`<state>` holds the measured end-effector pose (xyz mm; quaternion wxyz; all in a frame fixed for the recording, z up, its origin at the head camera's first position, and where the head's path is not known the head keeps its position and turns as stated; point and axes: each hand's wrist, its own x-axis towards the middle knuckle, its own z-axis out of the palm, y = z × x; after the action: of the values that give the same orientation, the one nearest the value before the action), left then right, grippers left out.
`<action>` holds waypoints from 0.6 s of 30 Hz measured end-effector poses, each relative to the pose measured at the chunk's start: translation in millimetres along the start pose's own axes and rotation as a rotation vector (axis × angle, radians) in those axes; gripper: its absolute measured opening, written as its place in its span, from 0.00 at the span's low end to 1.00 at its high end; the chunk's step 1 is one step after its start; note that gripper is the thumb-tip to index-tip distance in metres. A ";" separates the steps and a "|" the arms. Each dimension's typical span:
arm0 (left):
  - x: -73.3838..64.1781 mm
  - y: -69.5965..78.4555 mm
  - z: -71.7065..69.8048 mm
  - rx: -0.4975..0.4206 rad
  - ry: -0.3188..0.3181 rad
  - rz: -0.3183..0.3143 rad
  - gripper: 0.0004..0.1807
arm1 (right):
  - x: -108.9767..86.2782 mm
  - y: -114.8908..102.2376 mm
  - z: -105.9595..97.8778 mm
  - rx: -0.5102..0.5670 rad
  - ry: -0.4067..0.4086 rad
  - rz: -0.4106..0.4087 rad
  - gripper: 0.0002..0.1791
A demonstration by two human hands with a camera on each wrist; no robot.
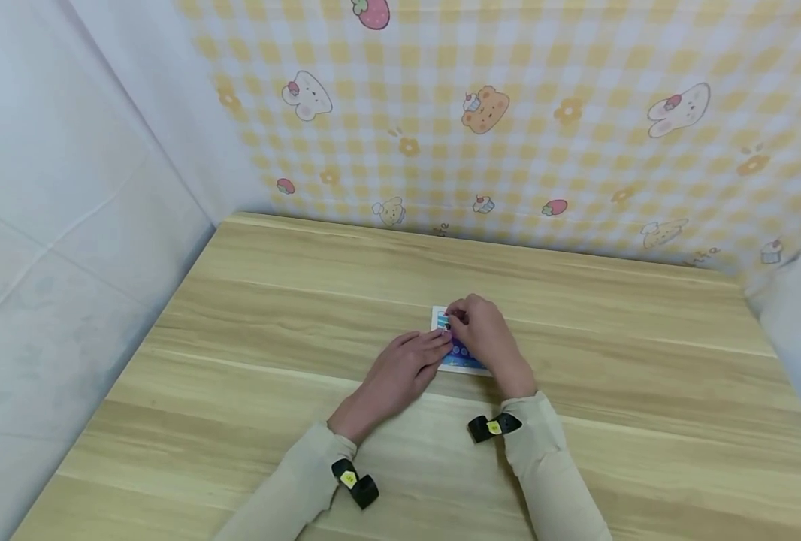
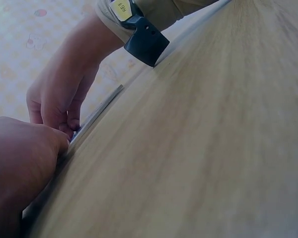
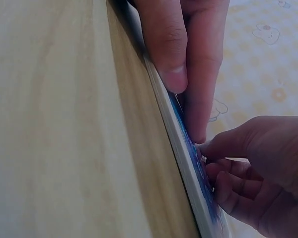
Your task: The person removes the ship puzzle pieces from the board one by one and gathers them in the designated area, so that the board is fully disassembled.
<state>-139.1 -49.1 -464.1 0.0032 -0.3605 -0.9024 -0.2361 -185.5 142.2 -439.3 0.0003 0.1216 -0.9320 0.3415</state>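
Note:
A small flat card-like board (image 1: 464, 362) with a blue and purple picture and a white edge lies on the wooden table. My left hand (image 1: 410, 368) rests over its left part, fingers fairly straight and pressing on the picture. Close beside those fingertips, my right hand (image 1: 487, 334) has its fingers curled with thumb and index finger together at the board's upper part. They pinch a tiny piece, mostly hidden by the fingers; I cannot tell its kind. From the right wrist, the board (image 3: 184, 148) shows thick and pale at its edge, with the left thumb (image 3: 174, 74) on it.
Around the hands spreads the wood-grain table (image 1: 272, 300). A yellow-checked curtain (image 1: 427, 90) with cartoon prints hangs behind its far edge, and a white sheet (image 1: 69, 225) covers the left side. Both wrists wear a black camera band.

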 end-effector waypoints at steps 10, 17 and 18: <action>-0.3 -2.5 -2.2 -0.013 0.005 -0.008 0.21 | 3.0 1.2 4.5 0.024 0.006 0.020 0.06; 0.9 -2.3 -1.7 -0.022 -0.002 -0.012 0.22 | 1.6 0.9 3.8 0.038 0.023 0.043 0.06; 1.0 -2.2 -1.6 -0.022 -0.003 -0.013 0.22 | 1.6 1.2 3.7 0.041 0.023 0.042 0.06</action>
<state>-141.5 -50.5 -463.4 -0.0035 -0.3551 -0.9019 -0.2457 -187.0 140.4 -442.8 0.0014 0.0978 -0.9271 0.3619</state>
